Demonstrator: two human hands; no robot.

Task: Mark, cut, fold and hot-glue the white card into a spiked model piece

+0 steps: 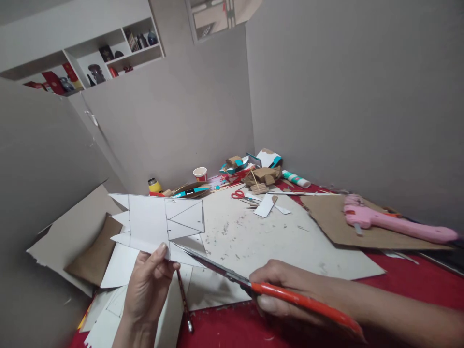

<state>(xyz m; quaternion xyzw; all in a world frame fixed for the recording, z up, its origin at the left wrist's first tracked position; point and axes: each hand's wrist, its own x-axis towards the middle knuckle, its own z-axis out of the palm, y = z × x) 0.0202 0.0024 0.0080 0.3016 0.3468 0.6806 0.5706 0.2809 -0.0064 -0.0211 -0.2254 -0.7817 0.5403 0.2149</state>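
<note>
Pinched between the thumb and fingers of my left hand (154, 275) is a white cardboard cutout (148, 217) with drawn lines and pointed flaps at both ends. My right hand (279, 285) grips a pair of scissors (290, 298) with orange-red handles. Their dark blades reach left to the cutout's lower right flap, along a slit in the card. Part of the lower handle is hidden behind my fingers. Below the cutout, a dark patterned pencil (184, 302) lies slanted, close to my left hand.
A white board (250, 246) scattered with small scraps covers much of the red cloth (224, 331). At the right, a pink glue gun (398, 226) rests on brown cardboard (326, 222). Red-handled scissors (238, 194), a paper cup (200, 174) and a cardboard model boat (235, 165) stand farther back.
</note>
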